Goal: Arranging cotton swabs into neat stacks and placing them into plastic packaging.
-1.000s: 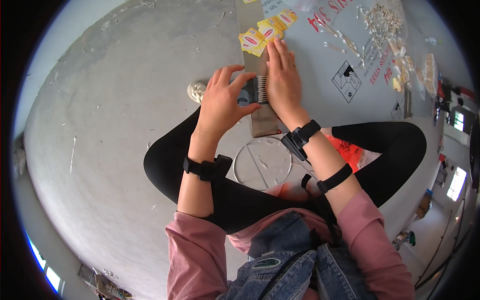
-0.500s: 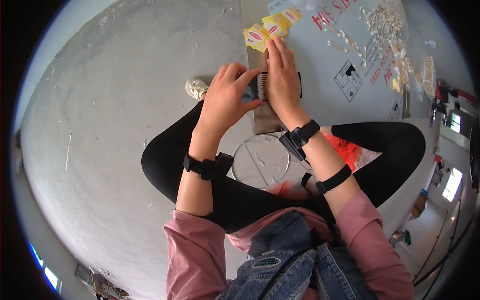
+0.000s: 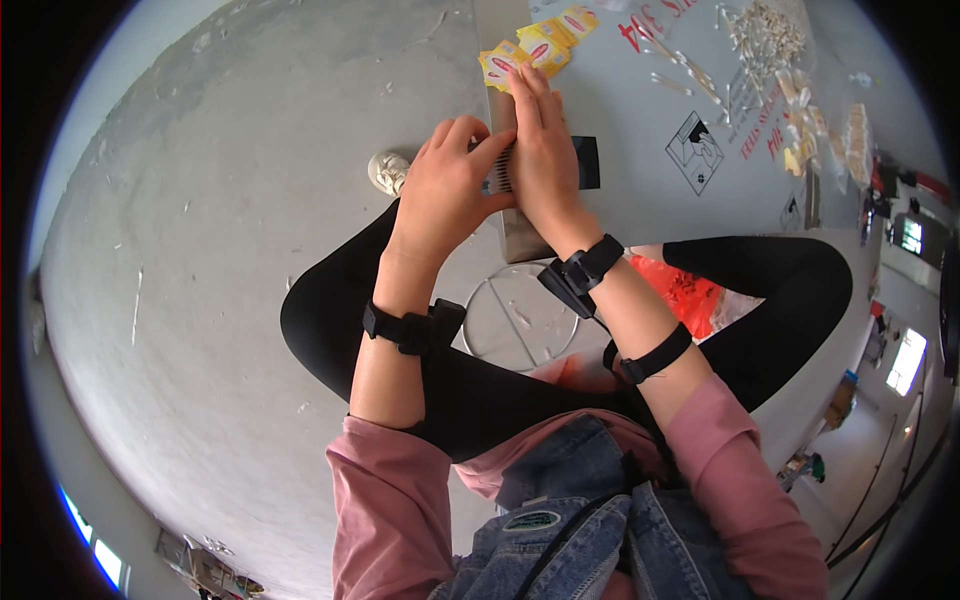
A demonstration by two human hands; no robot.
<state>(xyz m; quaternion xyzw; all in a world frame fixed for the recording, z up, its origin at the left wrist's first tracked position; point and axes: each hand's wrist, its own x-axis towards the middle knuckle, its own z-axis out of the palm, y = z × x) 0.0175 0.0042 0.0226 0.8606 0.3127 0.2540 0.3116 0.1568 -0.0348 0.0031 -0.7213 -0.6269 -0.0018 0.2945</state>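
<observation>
At the near left edge of the metal-topped table, a row of thin light sticks [image 3: 503,170] shows in a narrow gap between my hands. My left hand [image 3: 452,178] is curved around it from the left, with thumb and forefinger at its two ends. My right hand [image 3: 543,160] lies flat against its right side, fingers stretched out together. A flat black piece [image 3: 588,162] sticks out from beneath the right hand. Most of what lies between the palms is hidden. Just beyond my right fingertips are several yellow-and-white packets [image 3: 545,50].
A pile of cotton swabs [image 3: 768,38] lies at the far right of the grey tabletop [image 3: 640,130], with loose swabs [image 3: 705,82] beside it. Bundled swabs in clear wrapping [image 3: 857,140] sit near the right edge. Below are a round metal frame [image 3: 520,318] and a red bag [image 3: 680,295].
Both hands have shifted slightly left, and my right hand has moved closer to the left. The stick row shows less; more of the black piece is uncovered on the right.
</observation>
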